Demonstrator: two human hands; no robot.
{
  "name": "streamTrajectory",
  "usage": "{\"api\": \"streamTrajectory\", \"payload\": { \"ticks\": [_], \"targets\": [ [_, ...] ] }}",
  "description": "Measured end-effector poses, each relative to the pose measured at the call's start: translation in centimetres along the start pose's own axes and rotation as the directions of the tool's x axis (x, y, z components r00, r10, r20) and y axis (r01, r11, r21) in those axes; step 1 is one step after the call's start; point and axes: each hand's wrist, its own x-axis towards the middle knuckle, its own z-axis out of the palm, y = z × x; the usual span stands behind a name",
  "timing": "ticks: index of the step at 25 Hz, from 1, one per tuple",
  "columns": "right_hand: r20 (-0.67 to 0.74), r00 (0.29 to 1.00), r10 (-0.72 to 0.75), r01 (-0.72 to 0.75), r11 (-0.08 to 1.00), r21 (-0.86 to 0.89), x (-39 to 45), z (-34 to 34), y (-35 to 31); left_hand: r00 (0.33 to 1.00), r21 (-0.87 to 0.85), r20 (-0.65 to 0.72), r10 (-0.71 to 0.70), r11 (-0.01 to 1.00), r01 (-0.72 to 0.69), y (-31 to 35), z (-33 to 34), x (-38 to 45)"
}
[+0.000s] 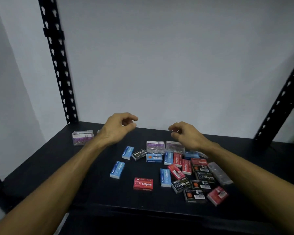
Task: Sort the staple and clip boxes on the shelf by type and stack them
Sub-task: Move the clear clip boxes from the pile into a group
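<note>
- Staple boxes [187,173] lie scattered flat on black shelf [41,167], mostly right of centre; red, blue and black ones mixed, several touching or overlapping in right-hand cluster.
- Surroundings: black perforated uprights, rear left post [58,65] and right post [282,102]; pale wall [159,56] behind shelf.
- L hand [116,128] hovers above rear shelf, fingers loosely curled, nothing in it. L forearm crosses over shelf's left half, hides part of something small just right of the rear-left clip box.
- R hand [185,134] hovers above rear of cluster, fingers loosely curled, holds nothing; wrist covers part of a clear box and a blue box behind it.
- Clear clip box w/ purple label [82,137] sits alone at rear left, well apart from the rest.
- Two more clear clip boxes [155,146] side by side at rear of cluster, just beside R hand.
- Red staple box [143,183] lies alone at front centre, "Staples" legible.
- Two blue boxes [117,169] lie apart at left of cluster.
- Motion blur on right-edge boxes; labels there unreadable.
</note>
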Motion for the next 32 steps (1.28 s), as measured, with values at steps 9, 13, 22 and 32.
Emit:
{"api": "streamTrajectory", "payload": {
  "ticks": [9,13,22,32],
  "targets": [
    [0.190,0.980,0.060,-0.069,0.997,0.043,-1.9,-0.2,3.5,0.904,0.237,0.409,-0.125,0.971,0.027,1.2,7.2,1.5],
    [0.204,0.977,0.069,-0.057,0.996,-0.064,-1.4,0.3,4.0,0.854,0.319,0.487,-0.183,0.948,0.021,1.2,7.8,1.6],
    [0.186,0.981,0.057,-0.025,0.985,-0.169,-1.4,0.2,4.1,0.885,0.226,0.453,-0.109,0.974,0.005,0.4,7.7,1.8],
    [0.110,0.992,0.063,-0.082,0.980,0.181,-2.4,0.2,4.4,0.912,0.065,0.407,-0.052,0.997,0.028,0.8,8.0,1.6]
  ]
}}
